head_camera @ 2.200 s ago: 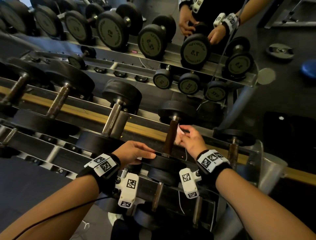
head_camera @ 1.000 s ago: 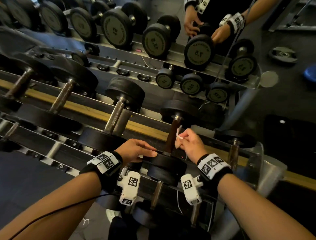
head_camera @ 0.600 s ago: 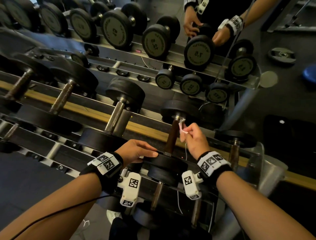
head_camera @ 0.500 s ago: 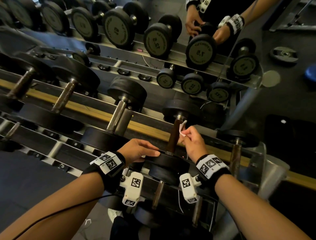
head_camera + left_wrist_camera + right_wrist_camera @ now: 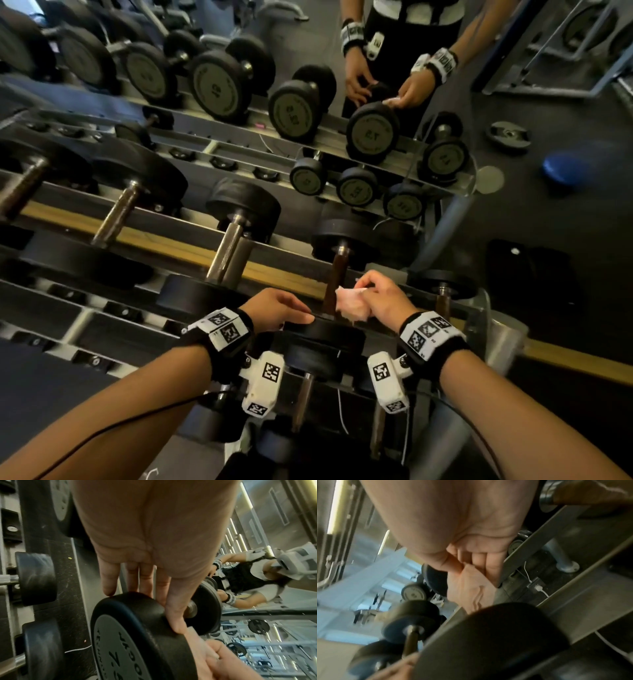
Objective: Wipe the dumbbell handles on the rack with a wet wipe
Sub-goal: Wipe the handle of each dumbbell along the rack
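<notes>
Our right hand [image 5: 383, 301], clutching the wet wipe [image 5: 351, 305], has slid down the handle [image 5: 337, 277]; our left hand [image 5: 277, 308] rests flat on the dumbbell [image 5: 137, 635]: one stroke done.

In the head view the lower end of the dark brown metal dumbbell handle [image 5: 334, 284] is hidden behind the crumpled white wet wipe [image 5: 352, 303] bunched in the right hand [image 5: 383, 298], so whether wipe and handle touch cannot be told. The left hand [image 5: 277, 308] lies over the near black rubber dumbbell head [image 5: 325, 337], whose grey label [image 5: 120, 649] runs off the bottom edge of the left wrist view. The right wrist view is motion-blurred: the wipe there merges with the palm, and the markings on the small grey-faced dumbbell [image 5: 414, 593] behind are unreadable.
</notes>
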`<state>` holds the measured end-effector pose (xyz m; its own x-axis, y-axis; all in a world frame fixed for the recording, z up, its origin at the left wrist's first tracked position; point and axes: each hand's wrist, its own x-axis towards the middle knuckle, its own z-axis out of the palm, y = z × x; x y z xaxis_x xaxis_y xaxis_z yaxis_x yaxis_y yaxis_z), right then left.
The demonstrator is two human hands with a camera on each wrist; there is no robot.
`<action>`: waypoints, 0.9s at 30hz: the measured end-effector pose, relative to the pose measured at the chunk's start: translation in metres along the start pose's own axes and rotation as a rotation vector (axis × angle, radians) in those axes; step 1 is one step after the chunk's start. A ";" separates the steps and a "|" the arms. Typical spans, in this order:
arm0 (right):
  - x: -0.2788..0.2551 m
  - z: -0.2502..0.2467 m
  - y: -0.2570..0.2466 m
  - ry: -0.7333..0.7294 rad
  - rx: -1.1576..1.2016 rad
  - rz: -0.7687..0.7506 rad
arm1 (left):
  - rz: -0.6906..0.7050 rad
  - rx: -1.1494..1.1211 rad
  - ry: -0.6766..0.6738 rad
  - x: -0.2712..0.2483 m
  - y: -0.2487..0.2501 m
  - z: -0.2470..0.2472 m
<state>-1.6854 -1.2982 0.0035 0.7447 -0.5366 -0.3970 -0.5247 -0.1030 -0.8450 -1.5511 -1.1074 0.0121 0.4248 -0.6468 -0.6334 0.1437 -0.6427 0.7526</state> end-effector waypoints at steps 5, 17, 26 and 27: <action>-0.007 0.010 -0.033 -0.029 0.180 -0.005 | 0.142 0.025 0.052 0.002 0.016 -0.006; -0.015 0.043 -0.075 0.200 0.039 -0.077 | 0.150 -0.217 -0.156 0.013 0.041 -0.029; -0.030 0.039 -0.039 0.213 0.083 -0.027 | 0.020 -0.165 -0.009 0.070 0.031 -0.046; -0.036 0.038 -0.032 0.171 0.096 -0.018 | 0.011 -0.162 0.000 0.077 0.032 -0.049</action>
<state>-1.6796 -1.2436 0.0307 0.6680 -0.6710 -0.3217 -0.4640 -0.0377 -0.8850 -1.4704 -1.1577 -0.0034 0.4273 -0.6534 -0.6249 0.2810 -0.5610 0.7787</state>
